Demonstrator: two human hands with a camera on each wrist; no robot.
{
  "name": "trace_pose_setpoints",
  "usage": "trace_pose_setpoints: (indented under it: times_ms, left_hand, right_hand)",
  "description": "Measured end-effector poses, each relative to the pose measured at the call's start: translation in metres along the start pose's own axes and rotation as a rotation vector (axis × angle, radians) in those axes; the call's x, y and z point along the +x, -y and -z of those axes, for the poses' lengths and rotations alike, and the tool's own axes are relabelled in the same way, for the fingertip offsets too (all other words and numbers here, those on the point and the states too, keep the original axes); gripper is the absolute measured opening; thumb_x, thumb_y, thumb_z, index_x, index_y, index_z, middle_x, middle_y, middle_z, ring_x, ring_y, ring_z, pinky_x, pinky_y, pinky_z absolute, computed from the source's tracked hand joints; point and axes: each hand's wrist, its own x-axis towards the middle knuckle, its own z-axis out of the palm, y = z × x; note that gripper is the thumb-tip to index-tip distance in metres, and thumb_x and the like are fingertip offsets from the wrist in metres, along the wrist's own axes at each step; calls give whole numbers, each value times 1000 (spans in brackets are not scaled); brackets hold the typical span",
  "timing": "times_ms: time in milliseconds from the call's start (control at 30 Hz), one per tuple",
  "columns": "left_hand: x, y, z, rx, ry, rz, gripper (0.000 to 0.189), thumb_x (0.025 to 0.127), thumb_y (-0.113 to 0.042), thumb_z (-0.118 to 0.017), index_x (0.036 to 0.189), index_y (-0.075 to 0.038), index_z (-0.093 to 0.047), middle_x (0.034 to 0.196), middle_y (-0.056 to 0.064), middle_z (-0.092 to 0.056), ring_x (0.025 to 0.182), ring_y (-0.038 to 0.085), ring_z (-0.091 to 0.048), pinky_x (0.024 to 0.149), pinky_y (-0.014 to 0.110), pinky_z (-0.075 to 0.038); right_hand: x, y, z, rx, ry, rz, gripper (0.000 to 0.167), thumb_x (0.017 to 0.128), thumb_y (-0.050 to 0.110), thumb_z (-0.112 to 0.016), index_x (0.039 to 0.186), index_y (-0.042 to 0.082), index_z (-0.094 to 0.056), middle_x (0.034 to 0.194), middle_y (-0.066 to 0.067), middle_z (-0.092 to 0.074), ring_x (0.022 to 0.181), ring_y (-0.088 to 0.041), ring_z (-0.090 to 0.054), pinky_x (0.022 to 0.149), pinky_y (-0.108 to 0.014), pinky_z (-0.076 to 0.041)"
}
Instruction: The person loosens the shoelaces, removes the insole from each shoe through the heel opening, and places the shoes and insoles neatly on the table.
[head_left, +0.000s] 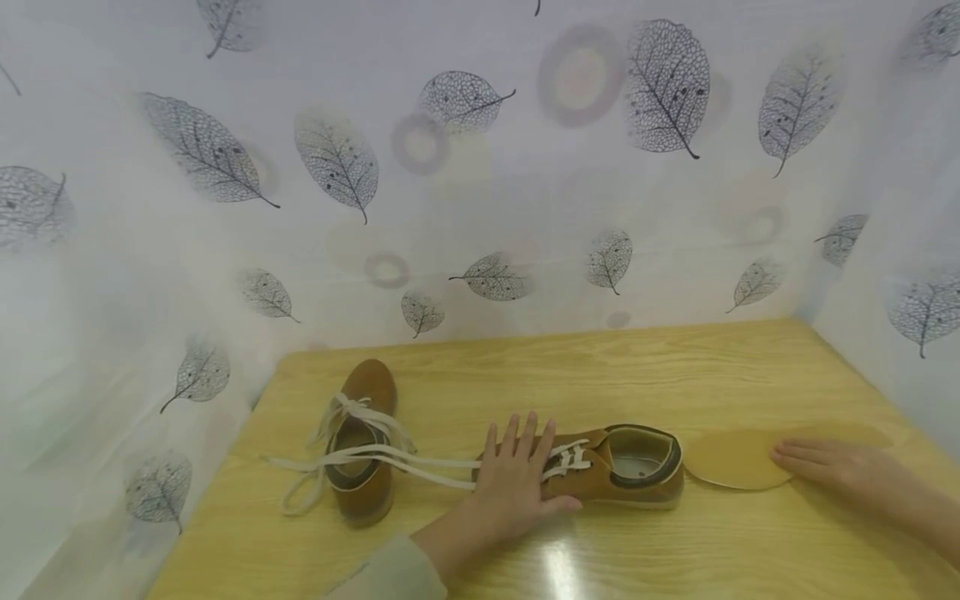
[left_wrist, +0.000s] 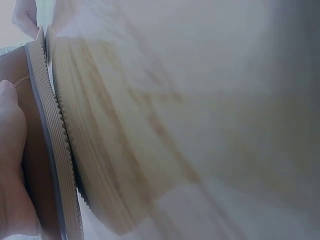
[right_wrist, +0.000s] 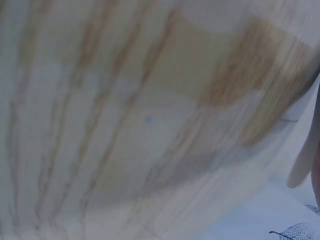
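My left hand [head_left: 513, 479] rests with spread fingers over the front of a brown lace-up shoe [head_left: 660, 492], which lies with its opening up and its heel to the right. In the left wrist view, the thumb side of the hand [left_wrist: 10, 160] lies along the shoe's upper [left_wrist: 37, 135], above its ridged sole [left_wrist: 55, 135]. Right of the heel lies a flat tan insole [head_left: 731, 460]. The right hand [head_left: 862, 475] lays its straight fingers on it. Only a sliver of that hand and the insole [right_wrist: 301, 165] shows at the right wrist view's edge.
A second brown shoe [head_left: 375, 383] stands at the left, toe pointing away. Long white laces [head_left: 442, 473] trail across it from beneath the left hand. The wood-grain table [head_left: 555, 375] meets a leaf-printed cloth [head_left: 555, 192] at the back and sides.
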Motion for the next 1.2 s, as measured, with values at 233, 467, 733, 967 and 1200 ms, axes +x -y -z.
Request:
trace_pose_setpoints:
  times_ms: [233, 467, 733, 967, 1200]
  left_hand:
    - [1, -2, 2, 34, -10, -13, 100, 80, -83, -20, 152, -15, -14, 156, 14, -19, 142, 36, -20, 112, 61, -19]
    - [2, -1, 5, 13, 4, -10, 100, 80, -83, -21, 152, -14, -14, 156, 14, -20, 142, 34, -21, 113, 59, -21]
    - [2, -1, 4, 6, -9, -25, 99, 80, -83, -18, 152, -14, -15, 155, 14, -22, 141, 34, -24, 111, 60, -23]
    - [2, 0, 4, 14, -12, -17, 100, 80, -83, -19, 152, -15, -14, 155, 14, -22, 141, 34, -25, 111, 59, -25]
    - [0, -3, 12, 9, -61, -37, 100, 81, -83, -19, 151, -11, -20, 153, 13, -29, 139, 30, -31, 111, 51, -31]
  right_hand:
    - [-2, 1, 0, 32, 17, -24, 43, 104, 26, -18, 146, 31, -24, 153, 21, -16, 139, 8, -14, 112, -8, -11]
    - [-1, -4, 1, -58, 120, -83, 43, 103, 35, -8, 145, 40, -10, 147, 25, -9, 134, 4, -30, 102, -8, -33]
    - [2, -3, -1, -41, 194, -200, 41, 101, 40, -13, 142, 45, -13, 137, 4, -47, 78, -29, -67, 59, -39, -57]
    - [17, 0, 3, 29, 349, -381, 25, 93, 11, -54, 111, 17, -70, 99, -14, -70, 82, -34, -67, 71, -45, -56]
    - [47, -15, 15, 228, 542, -419, 26, 74, -1, -69, 100, -1, -70, 91, -16, -71, 80, -30, -68, 71, -42, -57]
